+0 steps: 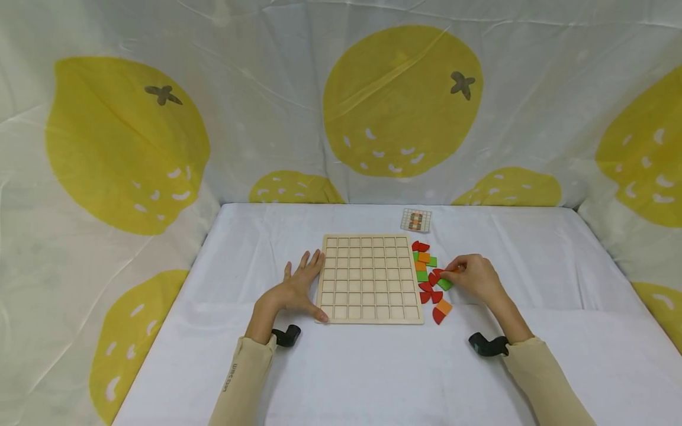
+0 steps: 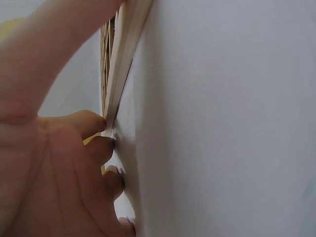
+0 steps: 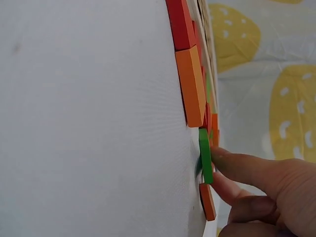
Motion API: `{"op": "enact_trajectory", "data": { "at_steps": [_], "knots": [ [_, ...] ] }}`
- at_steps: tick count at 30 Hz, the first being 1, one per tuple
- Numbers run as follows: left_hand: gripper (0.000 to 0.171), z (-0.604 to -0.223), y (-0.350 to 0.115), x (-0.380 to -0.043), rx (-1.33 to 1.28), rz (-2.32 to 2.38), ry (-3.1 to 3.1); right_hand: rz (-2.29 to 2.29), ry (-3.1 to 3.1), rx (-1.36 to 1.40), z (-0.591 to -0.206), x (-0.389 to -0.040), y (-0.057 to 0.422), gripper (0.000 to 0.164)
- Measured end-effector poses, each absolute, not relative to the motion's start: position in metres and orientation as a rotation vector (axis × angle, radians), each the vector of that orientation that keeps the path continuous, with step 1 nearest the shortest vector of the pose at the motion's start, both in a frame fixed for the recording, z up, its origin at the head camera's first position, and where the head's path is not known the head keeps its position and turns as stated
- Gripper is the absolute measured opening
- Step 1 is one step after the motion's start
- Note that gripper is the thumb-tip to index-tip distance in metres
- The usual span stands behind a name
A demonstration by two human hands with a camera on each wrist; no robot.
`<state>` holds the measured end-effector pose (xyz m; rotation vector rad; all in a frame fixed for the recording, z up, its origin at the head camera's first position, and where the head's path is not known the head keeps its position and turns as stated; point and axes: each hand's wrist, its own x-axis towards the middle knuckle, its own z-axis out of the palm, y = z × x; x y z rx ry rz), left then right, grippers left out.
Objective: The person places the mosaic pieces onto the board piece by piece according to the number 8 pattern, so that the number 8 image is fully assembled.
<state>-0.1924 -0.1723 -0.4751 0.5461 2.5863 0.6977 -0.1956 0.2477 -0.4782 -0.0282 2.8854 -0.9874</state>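
My left hand [image 1: 295,290] lies at the left side of the square wooden grid board [image 1: 321,290], fingers spread. Its thumb is at the board's front left corner, and the fingertips are by the left edge. My right hand [image 1: 476,277] reaches down, with bent fingers, into loose coloured pieces right of the board. In the right wrist view its thumb is right at a green piece [image 3: 205,155], and an orange piece [image 3: 207,202] lies just below the index finger. A red quarter-round piece [image 1: 434,277] is by the thumb. I cannot tell whether the right fingers pinch a piece.
Several red, orange and green pieces lie along the board's right edge, among them an orange square [image 1: 444,306] and a red quarter-round [image 1: 438,316] nearer me. Behind the board is a small pattern card [image 1: 416,220]. A lemon-print cloth [image 1: 277,118] hangs around the white table [image 1: 373,373].
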Motion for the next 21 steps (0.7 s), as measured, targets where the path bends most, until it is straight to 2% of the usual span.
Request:
{"op": "enact_trajectory", "data": {
  "at_steps": [21],
  "knots": [
    [0.151,-0.4768,-0.1733,-0.1933,0.544,0.697,2.581,-0.979,2.878,-0.026,-0.4829,-0.1962,0.2456,0.030]
  ]
}}
